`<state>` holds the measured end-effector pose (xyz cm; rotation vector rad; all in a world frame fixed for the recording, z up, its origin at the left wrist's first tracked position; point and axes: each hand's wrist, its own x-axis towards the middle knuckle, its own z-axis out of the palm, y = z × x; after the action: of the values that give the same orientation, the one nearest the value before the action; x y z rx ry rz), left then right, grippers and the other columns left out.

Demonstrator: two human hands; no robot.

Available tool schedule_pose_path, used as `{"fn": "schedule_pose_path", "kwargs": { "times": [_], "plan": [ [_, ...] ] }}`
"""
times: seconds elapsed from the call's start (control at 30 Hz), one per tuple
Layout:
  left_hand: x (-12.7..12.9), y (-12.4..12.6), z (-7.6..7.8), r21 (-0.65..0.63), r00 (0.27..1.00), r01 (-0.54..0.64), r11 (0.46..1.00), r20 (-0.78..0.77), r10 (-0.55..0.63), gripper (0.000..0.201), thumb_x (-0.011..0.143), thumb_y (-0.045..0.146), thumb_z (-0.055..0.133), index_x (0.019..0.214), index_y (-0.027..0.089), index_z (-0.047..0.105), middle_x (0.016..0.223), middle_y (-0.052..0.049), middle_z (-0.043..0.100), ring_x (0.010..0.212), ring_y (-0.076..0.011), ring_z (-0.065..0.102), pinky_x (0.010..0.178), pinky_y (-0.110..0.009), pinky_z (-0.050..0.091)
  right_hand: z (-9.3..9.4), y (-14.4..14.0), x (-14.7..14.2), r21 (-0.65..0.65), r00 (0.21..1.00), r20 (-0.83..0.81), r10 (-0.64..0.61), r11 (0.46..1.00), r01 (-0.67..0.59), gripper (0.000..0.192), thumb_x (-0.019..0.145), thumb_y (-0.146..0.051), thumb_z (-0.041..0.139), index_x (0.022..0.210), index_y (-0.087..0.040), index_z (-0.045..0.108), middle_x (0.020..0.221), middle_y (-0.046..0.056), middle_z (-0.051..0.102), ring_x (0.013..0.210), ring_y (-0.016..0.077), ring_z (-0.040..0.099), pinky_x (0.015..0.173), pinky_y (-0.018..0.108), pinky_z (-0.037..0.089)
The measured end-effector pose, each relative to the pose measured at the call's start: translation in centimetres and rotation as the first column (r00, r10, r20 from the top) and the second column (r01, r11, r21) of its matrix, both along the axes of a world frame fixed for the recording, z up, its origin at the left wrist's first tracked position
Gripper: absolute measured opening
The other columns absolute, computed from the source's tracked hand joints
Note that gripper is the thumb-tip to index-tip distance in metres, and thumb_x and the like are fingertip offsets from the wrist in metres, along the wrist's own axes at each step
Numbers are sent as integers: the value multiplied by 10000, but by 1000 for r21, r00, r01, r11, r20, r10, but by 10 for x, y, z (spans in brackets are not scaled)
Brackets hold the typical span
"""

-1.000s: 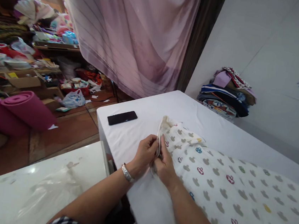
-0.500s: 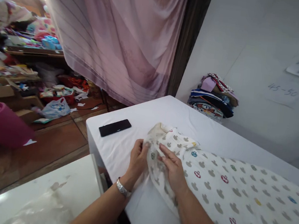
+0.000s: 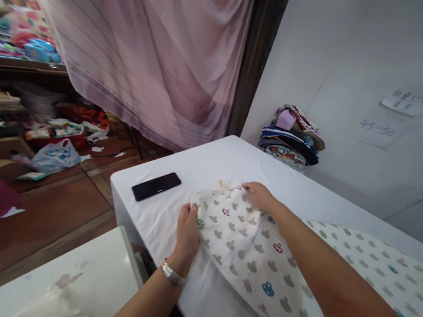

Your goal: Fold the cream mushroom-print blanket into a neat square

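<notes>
**Head view: 2 hands spreading printed cloth at surface corner**

Head cam shows your left hand (image 3: 187, 231) lying mostly flat w/ fingers resting on the near edge of the printed cloth (image 3: 261, 264), pinning it so it won't slide. Your right hand (image 3: 258, 194) reaches across to the far corner, fingers curled on the bunched hem; can't tell if it's a true pinch or just a press. The cloth lies on the white surface (image 3: 211, 163), running off to the right under your forearm. That's 2 anchor pts, so the fabric betw. them stays taut. A phone (image 3: 156, 186) lies just beside the cloth, apart from it. Folded clothes (image 3: 291, 136) are stacked by the wall.
</notes>
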<state>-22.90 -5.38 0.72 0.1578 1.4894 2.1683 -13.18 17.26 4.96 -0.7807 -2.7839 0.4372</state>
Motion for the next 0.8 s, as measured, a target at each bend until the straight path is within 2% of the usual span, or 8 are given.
{"fn": "schedule_pose_path", "kwargs": {
  "times": [0.1,0.23,0.33,0.47,0.53,0.63,0.7,0.8],
  "plan": [
    [-1,-1,-2,-21,1000,-4,1000,-27,4,248,764,420,572,852,191,537,768,26,567,707,-114,528,687,-244,440,-4,-6,16,119,981,11,194,974,-194,240,772,-91,453,781,-196,668,846,51,663,875,186,572,867,326,418],
    [0,-1,-1,-29,999,45,999,-11,-45,278,769,450,569,869,192,534,763,24,568,693,-117,534,669,-248,451,-7,-23,46,78,920,-41,390,919,-386,259,831,-131,414,865,-204,660,895,63,662,884,189,568,836,345,439],
    [1,-2,2,-15,997,70,997,20,-70,309,757,466,587,896,195,532,767,18,577,678,-121,546,646,-253,461,-7,-20,45,55,923,-104,371,928,-367,362,832,-149,403,1106,-241,622,1135,59,633,1075,199,536,948,397,407],
    [2,-2,4,-1,998,54,999,35,-54,302,749,440,602,899,186,534,778,8,583,685,-121,551,635,-248,464,-3,-3,11,53,941,-45,335,941,-333,574,739,-97,452,1291,-243,513,1344,51,515,1273,212,398,1054,415,307],
    [2,-3,4,1,998,47,999,29,-47,287,754,430,601,890,186,533,780,11,582,694,-119,552,648,-246,466,2,3,-4,62,938,78,337,938,-341,531,719,-77,476,1218,-228,577,1252,68,583,1219,222,448,1033,398,306],
    [1,-3,3,16,998,40,999,45,-41,272,764,422,596,891,191,527,799,9,589,717,-123,558,658,-247,465,13,6,-3,149,914,204,351,912,-383,303,765,-98,484,969,-202,683,959,77,670,1010,215,547,966,381,324],
    [1,-2,2,34,997,45,998,63,-47,271,774,422,588,908,196,522,808,7,593,719,-126,557,651,-247,462,22,4,14,235,914,188,360,887,-397,248,795,-116,475,897,-187,690,875,85,661,939,212,547,944,386,325],
    [1,-3,2,41,996,65,997,55,-67,262,792,424,570,915,199,517,776,17,577,687,-122,538,636,-243,452,33,-6,52,304,912,138,386,860,-410,247,834,-151,459,926,-188,685,894,101,651,927,220,534,953,420,313]
  ]
}}
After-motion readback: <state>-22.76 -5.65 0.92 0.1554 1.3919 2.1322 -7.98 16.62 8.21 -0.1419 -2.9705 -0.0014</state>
